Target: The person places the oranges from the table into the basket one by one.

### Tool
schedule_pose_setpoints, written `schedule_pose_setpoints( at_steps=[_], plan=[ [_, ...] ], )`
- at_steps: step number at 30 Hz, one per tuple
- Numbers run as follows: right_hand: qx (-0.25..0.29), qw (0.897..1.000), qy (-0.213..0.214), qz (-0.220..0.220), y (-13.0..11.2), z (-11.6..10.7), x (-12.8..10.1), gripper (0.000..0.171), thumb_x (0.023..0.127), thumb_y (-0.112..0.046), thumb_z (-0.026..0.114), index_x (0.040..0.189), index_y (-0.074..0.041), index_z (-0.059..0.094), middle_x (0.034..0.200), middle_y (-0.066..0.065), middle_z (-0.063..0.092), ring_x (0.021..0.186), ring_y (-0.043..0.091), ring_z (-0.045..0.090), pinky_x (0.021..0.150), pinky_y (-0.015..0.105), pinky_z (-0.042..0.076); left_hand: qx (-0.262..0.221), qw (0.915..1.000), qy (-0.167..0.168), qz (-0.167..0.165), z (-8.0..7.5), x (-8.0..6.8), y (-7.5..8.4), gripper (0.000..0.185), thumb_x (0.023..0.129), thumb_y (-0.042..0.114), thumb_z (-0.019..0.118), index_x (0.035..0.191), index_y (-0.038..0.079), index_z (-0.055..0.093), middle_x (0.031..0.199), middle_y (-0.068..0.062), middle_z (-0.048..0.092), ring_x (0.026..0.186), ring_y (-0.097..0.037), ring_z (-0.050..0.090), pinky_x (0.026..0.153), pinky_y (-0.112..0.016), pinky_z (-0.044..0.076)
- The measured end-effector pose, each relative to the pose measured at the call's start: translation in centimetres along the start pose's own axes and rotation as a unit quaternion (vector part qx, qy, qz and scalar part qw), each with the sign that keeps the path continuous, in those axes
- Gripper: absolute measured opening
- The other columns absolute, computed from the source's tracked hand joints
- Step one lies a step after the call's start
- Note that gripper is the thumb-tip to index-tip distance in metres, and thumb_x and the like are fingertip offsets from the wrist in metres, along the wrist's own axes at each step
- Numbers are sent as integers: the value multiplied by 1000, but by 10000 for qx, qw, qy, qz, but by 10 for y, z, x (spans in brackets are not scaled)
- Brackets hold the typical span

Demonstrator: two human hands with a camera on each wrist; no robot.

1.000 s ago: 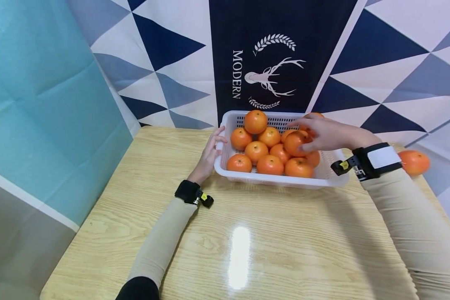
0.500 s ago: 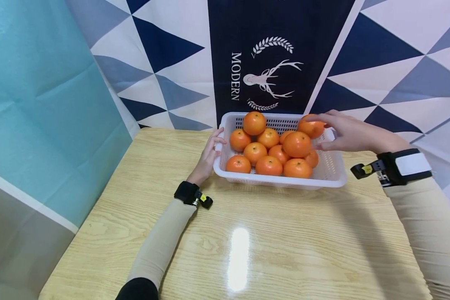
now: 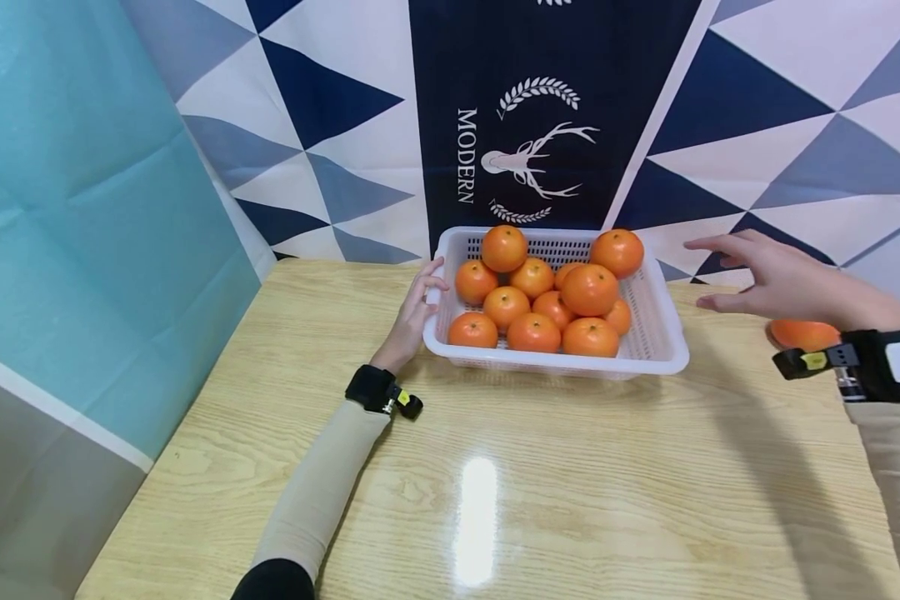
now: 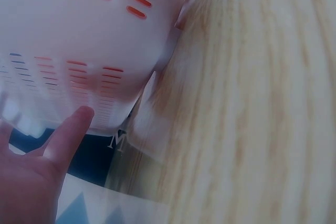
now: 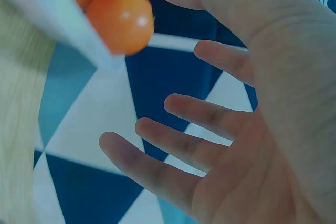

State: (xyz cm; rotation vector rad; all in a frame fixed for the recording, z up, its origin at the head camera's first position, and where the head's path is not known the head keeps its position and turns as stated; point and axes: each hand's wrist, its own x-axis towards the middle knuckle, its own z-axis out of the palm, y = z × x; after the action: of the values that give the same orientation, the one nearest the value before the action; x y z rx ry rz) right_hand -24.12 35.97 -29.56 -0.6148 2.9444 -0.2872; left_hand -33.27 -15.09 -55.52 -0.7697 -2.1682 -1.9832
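Observation:
A white plastic basket [image 3: 555, 358] with slotted walls stands on the table and holds several oranges [image 3: 534, 332]. My left hand [image 3: 407, 321] rests at its left end, fingertips on the rim; in the left wrist view a straight digit touches the slotted outer wall [image 4: 47, 40]. My right hand [image 3: 783, 279] hovers to the right of the basket, fingers spread and holding nothing. One orange [image 3: 617, 253] sits high in the back right corner, nearest that hand; it also shows in the right wrist view, past the thumb.
Another orange object [image 3: 804, 335] lies on the table at the right, partly hidden behind my right wrist. A patterned cloth [image 3: 367, 167] hangs right behind the basket, and a blue panel [image 3: 105, 208] bounds the left side. The wooden table [image 3: 570, 483] extends toward me.
My right hand has come away from the oranges and moved right, out of the basket, leaving the back right orange there. My left hand keeps its place at the basket's end.

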Motion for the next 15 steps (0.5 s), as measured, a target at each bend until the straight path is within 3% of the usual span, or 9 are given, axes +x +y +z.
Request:
schedule_pose_setpoints(
  at_steps=[4, 8, 9, 15],
  plan=[
    [-104, 9997, 96, 209, 15, 2, -16, 85, 96, -25, 88, 164, 3, 45, 159, 43, 45, 129, 66, 62, 95, 78, 58, -11, 10000, 64, 35, 6, -4, 15, 33, 98, 19, 46, 128, 19, 61, 187, 10, 30, 178, -17, 17, 144, -59, 17],
    [-130, 9990, 52, 432, 29, 5, -24, 87, 95, -25, 88, 162, 9, 43, 159, 45, 43, 128, 71, 60, 94, 78, 59, 43, 9999, 114, -18, 7, -6, 19, 33, 98, 18, 45, 127, 21, 61, 186, 12, 30, 178, -15, 17, 145, -58, 15],
    [-114, 9987, -2, 501, 32, 6, -25, 88, 96, -25, 88, 162, 9, 41, 159, 46, 41, 129, 73, 59, 94, 77, 60, 76, 9999, 100, -40, 4, -3, 6, 33, 99, 18, 46, 127, 25, 61, 185, 18, 30, 177, -11, 17, 145, -56, 16],
    [-220, 9979, -29, 604, 46, 9, -29, 85, 96, -27, 88, 159, 11, 45, 155, 50, 43, 123, 71, 59, 94, 75, 60, 78, 10000, 10, -20, 0, -2, 1, 33, 99, 18, 47, 129, 22, 61, 185, 20, 29, 178, -11, 16, 145, -58, 15]
  ],
)
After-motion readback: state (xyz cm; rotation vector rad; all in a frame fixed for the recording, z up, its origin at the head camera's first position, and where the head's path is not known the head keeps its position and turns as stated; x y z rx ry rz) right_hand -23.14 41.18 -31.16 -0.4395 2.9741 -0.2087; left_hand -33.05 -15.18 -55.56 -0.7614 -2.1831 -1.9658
